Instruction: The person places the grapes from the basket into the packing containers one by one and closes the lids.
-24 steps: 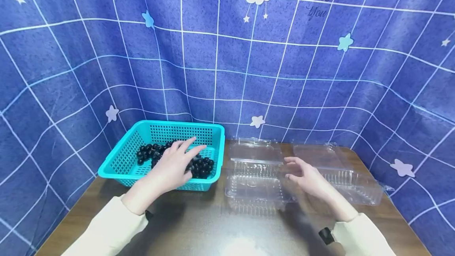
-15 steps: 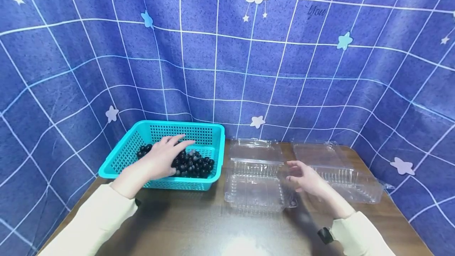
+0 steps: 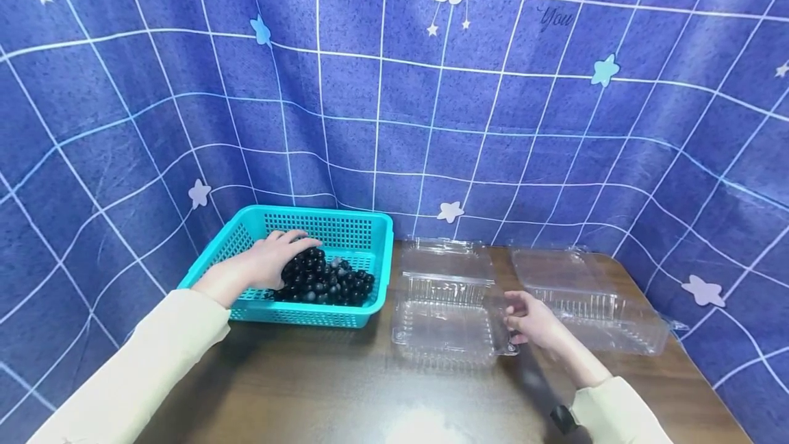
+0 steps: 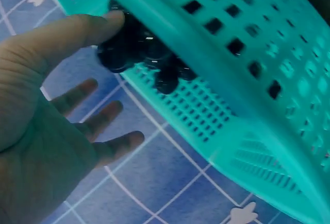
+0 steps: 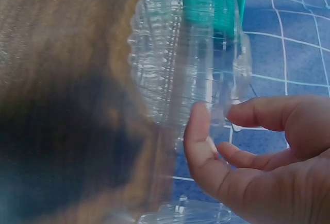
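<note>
A turquoise plastic basket [image 3: 308,210] on the left holds bunches of dark grapes [image 3: 335,285]. My left hand [image 3: 261,267] reaches over its near rim. In the left wrist view, the thumb tip lies against the grapes [image 4: 154,51], while the other fingers stay extended and spread. An unlidded clear plastic clamshell box [image 3: 444,327] stands mid-table, its lid folded back toward the curtain. At that box's right rim is my right hand [image 3: 533,322], fingers loosely bent. The right wrist view shows thumb and forefinger near the clear edge [image 5: 209,74], a gap between them.
Another clear clamshell box [image 3: 635,331] stands to the right, behind the right forearm. The brown wooden table [image 3: 345,382] runs back to a blue curtain [image 3: 394,136] with white grid lines, which encloses it on the back and sides.
My left hand has moved left and lower across the basket, uncovering more grapes. My right hand has come slightly down along the middle box's right rim.
</note>
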The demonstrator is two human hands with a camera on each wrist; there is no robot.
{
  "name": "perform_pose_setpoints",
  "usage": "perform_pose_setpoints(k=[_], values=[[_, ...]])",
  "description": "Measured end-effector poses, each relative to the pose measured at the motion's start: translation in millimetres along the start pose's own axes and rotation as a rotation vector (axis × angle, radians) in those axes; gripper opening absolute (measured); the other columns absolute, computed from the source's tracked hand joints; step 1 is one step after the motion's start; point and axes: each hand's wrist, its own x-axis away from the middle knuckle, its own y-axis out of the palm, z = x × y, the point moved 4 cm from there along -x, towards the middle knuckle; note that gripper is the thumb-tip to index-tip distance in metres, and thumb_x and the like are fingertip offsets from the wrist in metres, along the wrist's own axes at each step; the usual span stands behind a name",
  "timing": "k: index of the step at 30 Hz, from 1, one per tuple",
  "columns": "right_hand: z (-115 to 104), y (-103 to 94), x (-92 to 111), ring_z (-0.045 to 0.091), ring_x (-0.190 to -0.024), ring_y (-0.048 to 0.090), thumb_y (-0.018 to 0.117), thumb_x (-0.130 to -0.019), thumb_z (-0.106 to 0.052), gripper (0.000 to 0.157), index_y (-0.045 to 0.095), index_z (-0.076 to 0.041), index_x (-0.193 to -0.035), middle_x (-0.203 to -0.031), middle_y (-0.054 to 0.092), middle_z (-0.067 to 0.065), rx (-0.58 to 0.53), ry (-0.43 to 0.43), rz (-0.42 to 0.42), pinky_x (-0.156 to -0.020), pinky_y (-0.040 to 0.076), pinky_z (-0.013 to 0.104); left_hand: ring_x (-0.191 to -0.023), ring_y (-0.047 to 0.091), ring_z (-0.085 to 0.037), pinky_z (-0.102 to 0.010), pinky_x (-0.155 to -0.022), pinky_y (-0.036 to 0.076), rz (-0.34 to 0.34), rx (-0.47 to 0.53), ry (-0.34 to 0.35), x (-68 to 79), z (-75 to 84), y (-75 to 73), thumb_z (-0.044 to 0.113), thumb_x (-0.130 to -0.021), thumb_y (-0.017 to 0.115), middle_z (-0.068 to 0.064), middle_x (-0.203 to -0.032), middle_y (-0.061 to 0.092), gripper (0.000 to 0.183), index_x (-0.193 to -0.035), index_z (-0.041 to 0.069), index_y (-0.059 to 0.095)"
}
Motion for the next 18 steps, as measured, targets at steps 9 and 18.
perform_pose_setpoints(k=[9, 18], values=[[14.0, 6.1, 1.3, 0.017, -0.068, 0.054, 0.047, -0.085, 0.006, 0.05, 0.033, 0.015, -0.132, -0.086, 0.053, 0.013, -0.099, 0.056, 0.009, -0.058, 0.055, 0.03, -0.122, 0.037, -0.045, -0.061, -0.075, 0.048, -0.078, 0.051, 0.015, -6.8, -10.7, 12.0, 0.0, -0.061, 0.083, -0.017, -0.145, 0.033, 0.096, -0.141, 0.026, 0.036], [17.0, 6.7, 0.5, 0.016, -0.069, 0.053, 0.049, -0.086, 0.006, 0.048, 0.034, 0.013, -0.131, -0.087, 0.052, 0.012, -0.17, 0.064, 0.016, -0.058, 0.054, 0.028, -0.117, 0.039, -0.048, -0.038, -0.059, 0.05, -0.085, 0.063, 0.047, -8.8, -12.9, 22.3, 0.0, -0.062, 0.078, -0.023, -0.14, 0.037, 0.084, -0.136, 0.016, 0.044]])
